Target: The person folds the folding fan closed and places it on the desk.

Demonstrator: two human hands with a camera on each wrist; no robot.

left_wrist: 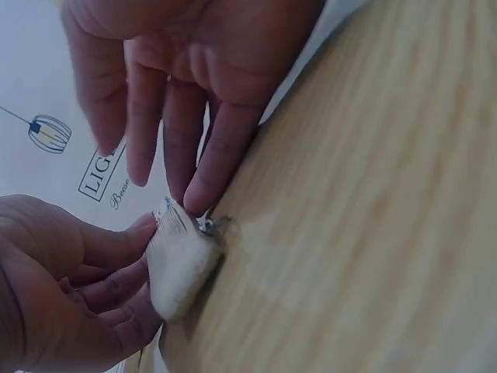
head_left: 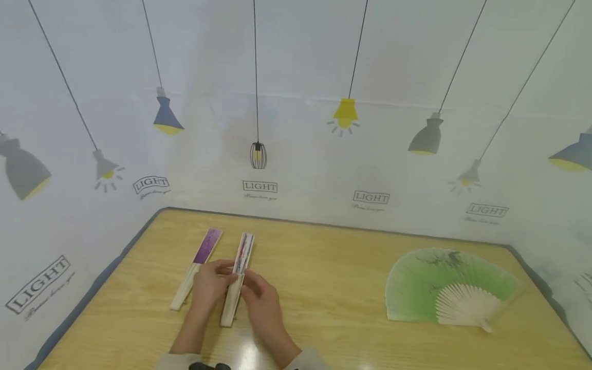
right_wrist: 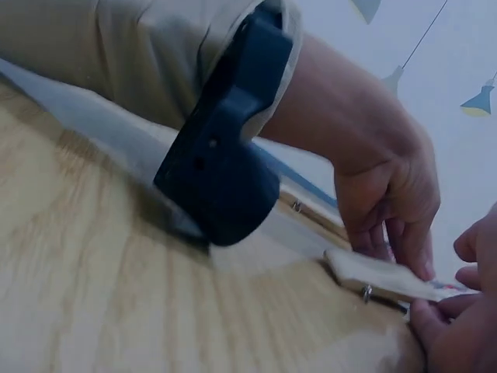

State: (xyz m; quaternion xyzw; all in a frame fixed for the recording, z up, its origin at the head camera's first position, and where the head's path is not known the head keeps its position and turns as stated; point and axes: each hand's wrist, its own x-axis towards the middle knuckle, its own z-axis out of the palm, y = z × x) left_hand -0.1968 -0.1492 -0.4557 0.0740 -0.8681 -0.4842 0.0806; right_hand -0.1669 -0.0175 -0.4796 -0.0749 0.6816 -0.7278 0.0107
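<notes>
Both hands are at a folded fan (head_left: 230,304) with pale ribs and a white, red and grey leaf. My left hand (head_left: 211,283) grips its left side, thumb on top near where ribs meet leaf. From the other side my right hand (head_left: 263,303) holds its edge with thumb and fingertips. In the left wrist view, the fan's blunt rib end (left_wrist: 182,268) points at the camera, with a small metal rivet loop at its side. A second folded fan (head_left: 208,247), with a purple leaf, lies just left of my left hand.
A spread green fan (head_left: 411,288) with a dark printed design lies on the right of the wooden table (head_left: 333,288). Behind and beside the table hangs a pale sheet (head_left: 305,154) printed with lamps. A dark wrist device (right_wrist: 225,163) sits on the left sleeve.
</notes>
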